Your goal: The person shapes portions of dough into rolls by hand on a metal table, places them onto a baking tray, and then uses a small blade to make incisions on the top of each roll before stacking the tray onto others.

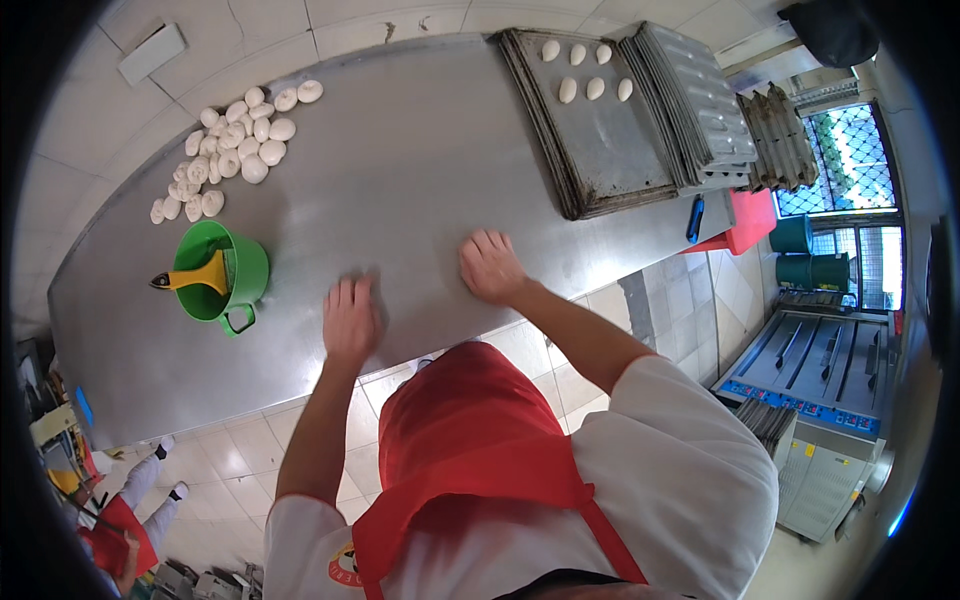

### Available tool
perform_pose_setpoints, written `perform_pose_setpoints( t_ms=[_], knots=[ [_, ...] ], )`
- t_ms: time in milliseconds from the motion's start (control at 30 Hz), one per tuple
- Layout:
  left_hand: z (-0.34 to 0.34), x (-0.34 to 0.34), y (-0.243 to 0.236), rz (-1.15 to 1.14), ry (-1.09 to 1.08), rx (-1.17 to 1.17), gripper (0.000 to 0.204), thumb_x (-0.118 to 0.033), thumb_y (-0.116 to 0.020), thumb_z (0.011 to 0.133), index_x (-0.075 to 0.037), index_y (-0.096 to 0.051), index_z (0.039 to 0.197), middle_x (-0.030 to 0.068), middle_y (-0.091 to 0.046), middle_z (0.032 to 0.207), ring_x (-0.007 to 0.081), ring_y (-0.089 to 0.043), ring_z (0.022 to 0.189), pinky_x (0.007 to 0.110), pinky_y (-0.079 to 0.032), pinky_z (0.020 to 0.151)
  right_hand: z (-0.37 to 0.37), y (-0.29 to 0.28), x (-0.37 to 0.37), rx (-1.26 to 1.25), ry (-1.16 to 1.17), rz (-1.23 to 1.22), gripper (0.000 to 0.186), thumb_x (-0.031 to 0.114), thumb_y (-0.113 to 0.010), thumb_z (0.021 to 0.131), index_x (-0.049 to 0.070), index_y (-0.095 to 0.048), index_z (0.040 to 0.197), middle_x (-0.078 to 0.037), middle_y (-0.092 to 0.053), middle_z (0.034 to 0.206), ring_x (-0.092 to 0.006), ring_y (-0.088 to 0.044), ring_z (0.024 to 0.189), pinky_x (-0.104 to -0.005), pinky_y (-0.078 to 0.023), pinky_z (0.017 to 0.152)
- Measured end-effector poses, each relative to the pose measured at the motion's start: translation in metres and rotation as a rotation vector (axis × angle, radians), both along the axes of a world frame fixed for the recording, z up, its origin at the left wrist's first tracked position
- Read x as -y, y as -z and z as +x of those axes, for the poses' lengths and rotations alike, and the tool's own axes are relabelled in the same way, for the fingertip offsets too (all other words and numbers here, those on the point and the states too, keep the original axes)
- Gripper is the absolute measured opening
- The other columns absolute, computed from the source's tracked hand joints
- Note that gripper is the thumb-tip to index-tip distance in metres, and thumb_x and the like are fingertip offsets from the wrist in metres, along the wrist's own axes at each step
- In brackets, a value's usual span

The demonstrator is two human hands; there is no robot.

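Observation:
My left hand [351, 318] is palm down on the steel table [400, 150], its fingers curled downward near the front edge. To the right and a little farther in, my right hand [490, 266] is cupped over the tabletop with bent fingers. Whatever lies under either palm is hidden. A green plastic mug [258, 268] with a handle stands left of my left hand, and a yellow brush [205, 275] with a dark handle end rests across its rim. Several white dough balls [229, 150] lie clustered at the far left, some touching.
At the far right, several dough pieces [595, 88] sit on a stack of dark baking trays [620, 160], beside more stacked trays [695, 90]. A blue-handled tool [695, 218] lies near the right edge. A deck oven [815, 360] stands beyond; another person [125, 530] is at lower left.

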State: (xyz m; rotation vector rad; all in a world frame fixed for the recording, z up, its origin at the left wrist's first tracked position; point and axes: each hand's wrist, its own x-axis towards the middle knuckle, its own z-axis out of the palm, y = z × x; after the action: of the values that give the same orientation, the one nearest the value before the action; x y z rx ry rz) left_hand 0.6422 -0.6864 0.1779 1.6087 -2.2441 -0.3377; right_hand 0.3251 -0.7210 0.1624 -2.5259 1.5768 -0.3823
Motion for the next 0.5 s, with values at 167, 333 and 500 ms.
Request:
perform_pose_setpoints(
  t_ms=[167, 333, 500],
  knots=[
    [-0.013, 0.102, 0.002, -0.008, -0.041, -0.107, 0.031, -0.010, -0.062, 0.095, -0.008, -0.063, 0.126, 0.0191, -0.064, 0.126, 0.0396, -0.063, 0.118, 0.052, -0.051, 0.097, 0.048, -0.021, 0.087, 0.045, 0.019, -0.096, 0.014, 0.021, -0.066, 0.096, 0.009, -0.065, 0.104, -0.015, -0.060, 0.112, -0.0355, -0.057, 0.107, -0.0523, -0.045, 0.092],
    [-0.005, 0.035, 0.015, 0.020, -0.058, 0.019, 0.029, -0.009, -0.058, 0.099, -0.007, -0.064, 0.127, 0.0205, -0.062, 0.128, 0.0424, -0.060, 0.117, 0.053, -0.050, 0.099, 0.019, -0.002, 0.029, 0.064, 0.058, -0.075, 0.012, 0.021, -0.065, 0.096, 0.011, -0.066, 0.102, -0.014, -0.063, 0.109, -0.0348, -0.059, 0.108, -0.0502, -0.045, 0.092],
    [-0.029, 0.052, -0.013, 0.053, -0.055, 0.009, 0.033, -0.008, -0.060, 0.097, -0.007, -0.063, 0.129, 0.0208, -0.060, 0.125, 0.0427, -0.058, 0.118, 0.053, -0.048, 0.102, 0.030, -0.008, 0.029, 0.095, 0.074, -0.177, 0.013, 0.021, -0.070, 0.095, 0.010, -0.064, 0.100, -0.012, -0.062, 0.105, -0.0351, -0.059, 0.100, -0.0513, -0.046, 0.089]
  ],
)
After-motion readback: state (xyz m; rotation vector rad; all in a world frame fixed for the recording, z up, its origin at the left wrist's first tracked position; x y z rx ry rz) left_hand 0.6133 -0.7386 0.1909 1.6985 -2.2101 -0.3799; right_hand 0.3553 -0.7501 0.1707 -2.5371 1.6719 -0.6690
